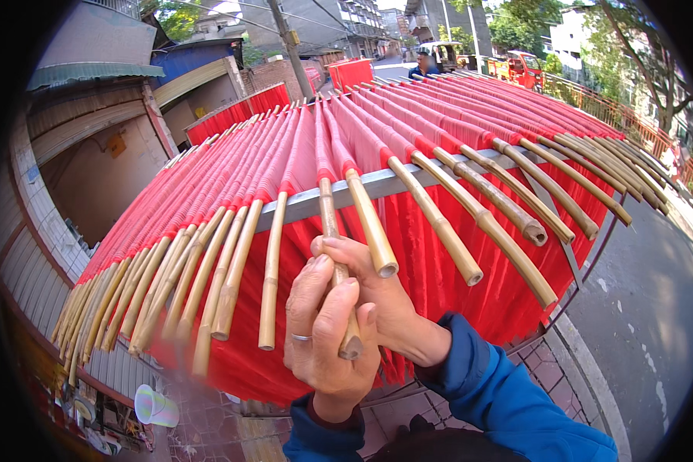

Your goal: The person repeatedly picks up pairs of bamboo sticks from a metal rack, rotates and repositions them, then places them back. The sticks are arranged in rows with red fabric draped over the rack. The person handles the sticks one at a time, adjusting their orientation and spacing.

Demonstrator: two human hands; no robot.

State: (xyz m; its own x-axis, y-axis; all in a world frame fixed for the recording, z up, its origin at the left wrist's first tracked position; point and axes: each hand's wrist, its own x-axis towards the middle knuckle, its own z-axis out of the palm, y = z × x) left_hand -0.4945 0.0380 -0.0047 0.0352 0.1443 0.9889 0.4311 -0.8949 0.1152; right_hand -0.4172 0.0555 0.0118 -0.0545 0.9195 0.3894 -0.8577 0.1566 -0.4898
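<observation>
Both hands grip one bamboo pole (327, 211) near its free end, which points down toward me. My left hand (332, 335), with a ring on one finger, wraps the pole close to its cut end. My right hand (375, 283) holds it just above and to the right, its thumb and fingers around the pole. Red thread or cloth (358, 124) hangs from this pole and from several other bamboo poles (433, 222) fanned out on both sides. The poles rest across a grey metal bar (381, 182). Some fingers of the right hand are hidden.
Long red hanging material (439, 254) fills the space below the bar. A whitish bucket (157, 406) stands on the paving at lower left. A road (647, 289) runs along the right. Beyond the poles are a person (423, 66) and a red three-wheeled vehicle (522, 69).
</observation>
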